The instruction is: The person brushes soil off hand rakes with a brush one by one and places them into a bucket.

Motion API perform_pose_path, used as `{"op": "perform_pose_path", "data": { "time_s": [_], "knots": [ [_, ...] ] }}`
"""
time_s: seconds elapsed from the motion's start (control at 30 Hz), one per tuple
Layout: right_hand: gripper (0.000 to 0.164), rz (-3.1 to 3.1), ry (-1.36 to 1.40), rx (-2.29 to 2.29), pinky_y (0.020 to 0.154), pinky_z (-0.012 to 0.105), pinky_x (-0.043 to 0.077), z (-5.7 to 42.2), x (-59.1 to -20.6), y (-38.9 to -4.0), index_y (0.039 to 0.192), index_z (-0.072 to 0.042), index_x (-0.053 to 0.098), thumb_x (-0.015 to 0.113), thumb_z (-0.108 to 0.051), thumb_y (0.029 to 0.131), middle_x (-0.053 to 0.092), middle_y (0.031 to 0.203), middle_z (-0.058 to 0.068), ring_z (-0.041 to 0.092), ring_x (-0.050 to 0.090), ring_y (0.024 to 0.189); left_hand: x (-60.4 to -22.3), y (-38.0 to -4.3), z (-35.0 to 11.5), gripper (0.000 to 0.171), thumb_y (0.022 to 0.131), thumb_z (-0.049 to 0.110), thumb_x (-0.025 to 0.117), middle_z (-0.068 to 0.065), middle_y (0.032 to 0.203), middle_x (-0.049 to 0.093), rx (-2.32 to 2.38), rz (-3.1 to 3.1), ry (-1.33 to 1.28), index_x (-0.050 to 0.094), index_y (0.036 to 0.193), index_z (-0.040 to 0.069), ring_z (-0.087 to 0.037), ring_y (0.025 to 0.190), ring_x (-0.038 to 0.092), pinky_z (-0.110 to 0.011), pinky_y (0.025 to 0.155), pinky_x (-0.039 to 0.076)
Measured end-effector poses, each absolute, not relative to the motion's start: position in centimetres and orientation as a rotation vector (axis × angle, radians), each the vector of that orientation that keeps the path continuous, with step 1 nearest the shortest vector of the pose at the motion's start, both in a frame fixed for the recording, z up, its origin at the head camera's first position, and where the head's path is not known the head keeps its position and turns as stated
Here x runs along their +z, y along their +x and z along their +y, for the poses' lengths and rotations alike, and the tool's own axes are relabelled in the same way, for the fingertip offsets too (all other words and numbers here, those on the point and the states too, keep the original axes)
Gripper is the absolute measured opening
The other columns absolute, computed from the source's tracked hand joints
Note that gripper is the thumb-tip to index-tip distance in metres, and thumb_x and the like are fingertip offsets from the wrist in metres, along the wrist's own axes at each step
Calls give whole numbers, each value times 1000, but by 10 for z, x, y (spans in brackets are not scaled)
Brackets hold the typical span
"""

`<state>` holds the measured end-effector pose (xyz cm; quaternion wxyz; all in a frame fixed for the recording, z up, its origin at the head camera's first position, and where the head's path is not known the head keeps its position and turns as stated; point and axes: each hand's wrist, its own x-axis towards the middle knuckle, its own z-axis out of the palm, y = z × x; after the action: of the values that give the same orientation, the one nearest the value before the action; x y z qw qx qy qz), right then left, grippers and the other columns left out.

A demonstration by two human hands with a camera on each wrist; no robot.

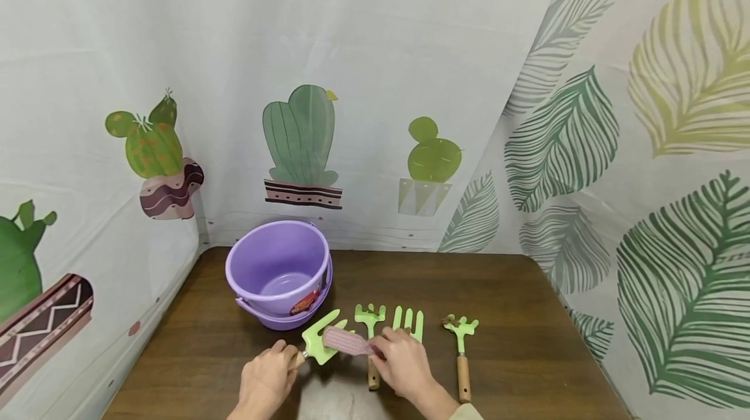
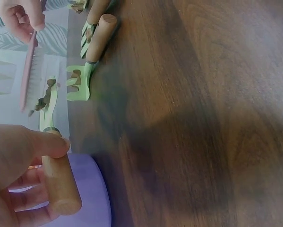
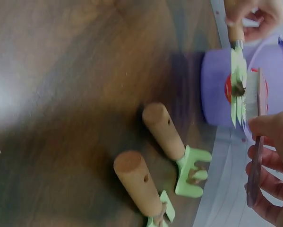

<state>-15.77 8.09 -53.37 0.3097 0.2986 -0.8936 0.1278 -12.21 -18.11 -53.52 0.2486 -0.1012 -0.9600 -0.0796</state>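
In the head view my left hand (image 1: 266,373) grips the wooden handle (image 2: 63,184) of a small green garden fork (image 1: 314,346), its tines pointing away and to the right. Brown dirt clumps (image 2: 47,98) cling to the fork's head in the left wrist view. My right hand (image 1: 404,363) holds a pink brush (image 1: 347,341) by its handle. The brush's white bristles (image 2: 36,78) face the fork, close beside the dirt. Both tools are held above the table, in front of a purple bucket (image 1: 281,306).
A green hand rake (image 1: 370,317) and another green fork (image 1: 418,327) lie on the brown table (image 1: 527,355), partly behind my right hand. Another hand rake (image 1: 461,330) with dirt on it lies further right. A printed cloth backdrop (image 1: 375,29) hangs behind the table.
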Motion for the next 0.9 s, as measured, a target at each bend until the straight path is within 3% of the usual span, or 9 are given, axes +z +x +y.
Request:
{"op": "perform_pose_path", "data": {
  "time_s": [0.2, 0.47, 0.9],
  "knots": [
    [21, -2350, 848, 334, 47, 18, 40, 77, -538, -154, 79, -25, 69, 79, -26, 61, 52, 70, -13, 5, 46, 59, -534, -123, -179, 32, 47, 14, 80, 4, 65, 48, -220, -2591, -279, 57, 69, 17, -21, 54, 56, -35, 38, 39],
    [23, -2376, 735, 322, 50, 23, 45, 88, -546, -162, 80, -25, 69, 80, -26, 60, 55, 73, -11, 7, 51, 62, -533, -121, -180, 30, 49, 15, 80, 5, 66, 47, -226, -2621, -262, 57, 69, 17, -21, 54, 55, -35, 38, 39],
    [21, -2416, 550, 316, 45, 23, 41, 96, -541, -168, 79, -22, 69, 81, -25, 61, 54, 70, -10, 8, 50, 58, -537, -121, -183, 32, 49, 16, 82, 3, 66, 48, -220, -2624, -257, 58, 70, 16, -23, 54, 56, -36, 39, 40]
  ]
}}
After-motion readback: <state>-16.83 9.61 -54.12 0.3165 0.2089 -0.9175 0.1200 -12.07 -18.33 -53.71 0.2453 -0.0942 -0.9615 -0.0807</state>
